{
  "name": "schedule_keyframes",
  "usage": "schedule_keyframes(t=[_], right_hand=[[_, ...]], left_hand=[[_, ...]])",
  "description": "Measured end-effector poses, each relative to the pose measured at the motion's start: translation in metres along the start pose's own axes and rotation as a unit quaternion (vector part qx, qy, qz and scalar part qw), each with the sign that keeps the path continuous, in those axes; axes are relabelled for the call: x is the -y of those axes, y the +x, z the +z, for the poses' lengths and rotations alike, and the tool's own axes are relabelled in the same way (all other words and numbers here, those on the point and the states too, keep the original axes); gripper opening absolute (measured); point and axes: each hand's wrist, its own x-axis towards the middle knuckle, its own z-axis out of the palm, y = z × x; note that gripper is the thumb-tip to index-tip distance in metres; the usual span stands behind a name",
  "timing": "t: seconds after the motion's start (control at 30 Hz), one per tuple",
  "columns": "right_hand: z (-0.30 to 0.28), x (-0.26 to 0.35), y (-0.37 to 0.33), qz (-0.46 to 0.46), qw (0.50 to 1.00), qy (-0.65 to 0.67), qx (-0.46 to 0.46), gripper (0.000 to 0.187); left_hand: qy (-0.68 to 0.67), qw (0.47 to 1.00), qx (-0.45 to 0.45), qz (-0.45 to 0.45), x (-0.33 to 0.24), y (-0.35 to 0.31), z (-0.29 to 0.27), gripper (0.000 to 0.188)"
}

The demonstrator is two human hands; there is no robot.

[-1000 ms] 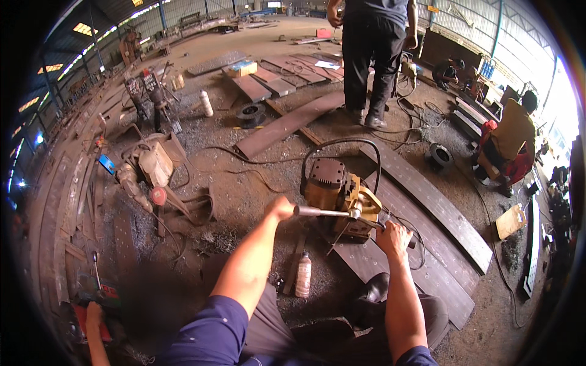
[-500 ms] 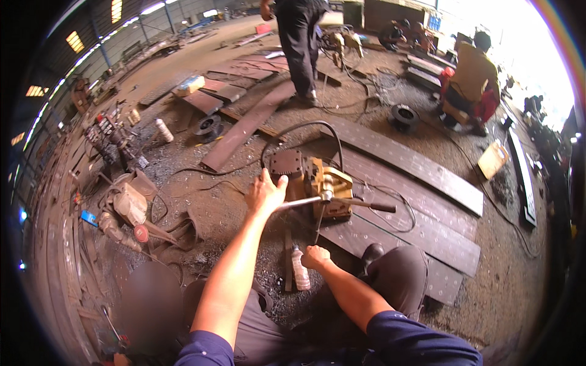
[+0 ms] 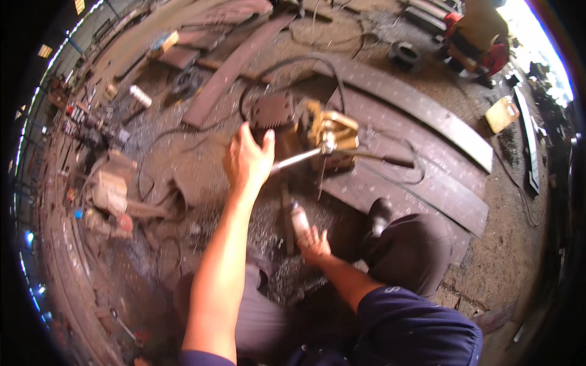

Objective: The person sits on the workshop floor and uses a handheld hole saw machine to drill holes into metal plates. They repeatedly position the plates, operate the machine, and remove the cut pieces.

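In front of me a magnetic drill stands at the edge of the steel plates, with a dark brown motor housing [image 3: 273, 110] and a yellow body [image 3: 336, 129]. Spoke-like feed levers [image 3: 297, 160] stick out from its hub. My left hand [image 3: 249, 160] is at the near left side of the housing, thumb and forefinger spread; its other fingers are partly hidden. Low in the middle, a clear plastic bottle [image 3: 299, 218] leans between my legs. My right hand [image 3: 315, 245] is at its lower right side, fingers spread and seemingly touching it, not wrapped around it.
Drilled steel plates [image 3: 421, 177] lie right of the drill, a cable looping over them. Another machine [image 3: 111, 189] sits at left. A white bottle [image 3: 140, 96], a black spool [image 3: 405, 53] and a yellowish jerrycan [image 3: 502, 116] stand farther off. A person [image 3: 479, 36] crouches at far right.
My right hand has let go of the lower feed lever and moved to the bottle, its fingers opening. The view has tilted down; the standing person is almost out of it.
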Motion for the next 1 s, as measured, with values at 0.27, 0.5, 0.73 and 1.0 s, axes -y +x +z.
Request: schedule_keyframes(t=[0.27, 0.5, 0.73, 1.0], right_hand=[[-0.029, -0.022, 0.007, 0.27, 0.921, 0.28, -0.037, 0.097], [-0.025, -0.052, 0.046, 0.375, 0.869, 0.322, -0.012, 0.103], [-0.021, -0.079, 0.06, 0.364, 0.872, 0.323, 0.062, 0.069], [-0.05, -0.056, 0.042, 0.328, 0.847, 0.414, 0.057, 0.076]], left_hand=[[0.034, 0.999, 0.028, -0.012, 0.005, -0.002, -0.003, 0.063], [0.058, 0.998, 0.017, 0.008, 0.005, -0.002, -0.003, 0.061], [0.061, 0.998, 0.0, 0.025, 0.001, -0.002, 0.002, 0.057], [0.081, 0.996, -0.007, 0.017, 0.0, -0.002, 0.001, 0.053]])
